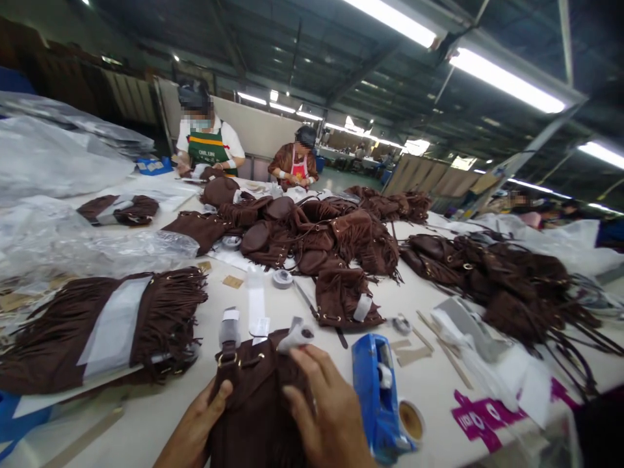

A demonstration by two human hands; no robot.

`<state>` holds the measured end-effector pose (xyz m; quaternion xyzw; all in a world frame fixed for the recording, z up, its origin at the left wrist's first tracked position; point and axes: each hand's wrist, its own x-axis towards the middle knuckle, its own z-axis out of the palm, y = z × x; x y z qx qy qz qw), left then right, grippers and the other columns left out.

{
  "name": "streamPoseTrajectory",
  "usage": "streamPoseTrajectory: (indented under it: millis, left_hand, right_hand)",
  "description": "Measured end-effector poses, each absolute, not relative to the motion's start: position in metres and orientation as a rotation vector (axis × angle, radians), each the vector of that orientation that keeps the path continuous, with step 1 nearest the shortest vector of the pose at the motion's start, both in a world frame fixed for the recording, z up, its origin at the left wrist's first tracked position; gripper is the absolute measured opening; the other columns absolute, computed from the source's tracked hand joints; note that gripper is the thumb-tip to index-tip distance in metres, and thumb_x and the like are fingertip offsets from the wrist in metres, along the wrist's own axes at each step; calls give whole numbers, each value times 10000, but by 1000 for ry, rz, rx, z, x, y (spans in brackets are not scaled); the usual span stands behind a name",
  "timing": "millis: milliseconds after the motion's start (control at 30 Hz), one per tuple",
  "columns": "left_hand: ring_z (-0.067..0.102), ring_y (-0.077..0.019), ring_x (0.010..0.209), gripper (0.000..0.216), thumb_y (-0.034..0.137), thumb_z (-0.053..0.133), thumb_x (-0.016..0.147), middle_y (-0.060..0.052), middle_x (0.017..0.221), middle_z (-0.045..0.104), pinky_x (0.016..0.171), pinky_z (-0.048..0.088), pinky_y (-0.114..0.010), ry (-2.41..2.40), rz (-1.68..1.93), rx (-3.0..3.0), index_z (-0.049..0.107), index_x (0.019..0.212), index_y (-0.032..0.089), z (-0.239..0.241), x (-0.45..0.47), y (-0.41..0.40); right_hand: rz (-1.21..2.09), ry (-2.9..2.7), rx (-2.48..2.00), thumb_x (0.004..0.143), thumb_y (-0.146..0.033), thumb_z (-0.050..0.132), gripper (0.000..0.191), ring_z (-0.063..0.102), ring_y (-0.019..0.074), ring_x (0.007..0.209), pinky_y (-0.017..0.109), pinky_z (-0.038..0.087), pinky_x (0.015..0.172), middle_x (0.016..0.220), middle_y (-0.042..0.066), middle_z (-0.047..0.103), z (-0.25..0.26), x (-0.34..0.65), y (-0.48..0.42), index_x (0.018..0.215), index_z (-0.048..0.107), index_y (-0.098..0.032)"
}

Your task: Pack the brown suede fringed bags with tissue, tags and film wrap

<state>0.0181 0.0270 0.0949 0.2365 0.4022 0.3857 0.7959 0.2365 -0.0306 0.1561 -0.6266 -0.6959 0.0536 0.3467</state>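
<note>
Bag: in the head view, the brown bag (251,416) is at the bottom middle, between the two hands, its eyelet rim toward the far side of the table (439,432).
Left hand: the left hand (197,419) grips the bag's left edge, thumb pressed on the front near the buckle, the other fingers mostly hidden.
Right hand: the right hand (334,403) lies at the bag's upper right, fingers bent, fingertips just beside the right wrap; whether they are closed on anything, I cannot tell.
Wraps: a left wrap (230,328), pale, stands above the buckle; a right wrap (296,338), whitish, sits at the other upper corner.
Dispenser: the blue dispenser (373,370) stands just right of the right hand, a tape roll (411,421) beside it.
Small bag: the small bag (336,299) lies beyond the dispenser, a pale band on it.
Fringed bag: the fringed bag (58,325), banded in white, lies at left, clear plastic (63,244) behind it.
Piles: a middle pile (312,237) of brown bags spreads across the table; a right pile (507,286) lies apart from it.
Co-workers: a person in a green apron (207,148) and a person in a red apron (299,168) are across the table, heads bent.
</note>
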Motion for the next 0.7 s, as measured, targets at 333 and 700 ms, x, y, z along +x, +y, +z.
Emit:
streamPoseTrajectory:
  millis: [333,700]
  left_hand:
    - [548,-377,1282,696,554,835,636,-88,1177,736,1104,452,-459,1019,943,555,690,1213,191,99,23,20]
    - [650,-416,1125,920,478,924,510,-119,1118,751,976,556,-484,976,872,342,612,1325,188,113,30,9]
  right_hand:
    - [-104,-1742,-1620,871,-133,529,295,673,258,1079,340,596,821,1383,132,575,134,178,-5,1126,648,-223]
    - [-291,-1539,-1299,916,-57,508,203,699,183,940,297,570,811,1015,93,724,134,193,-15,1024,631,-177]
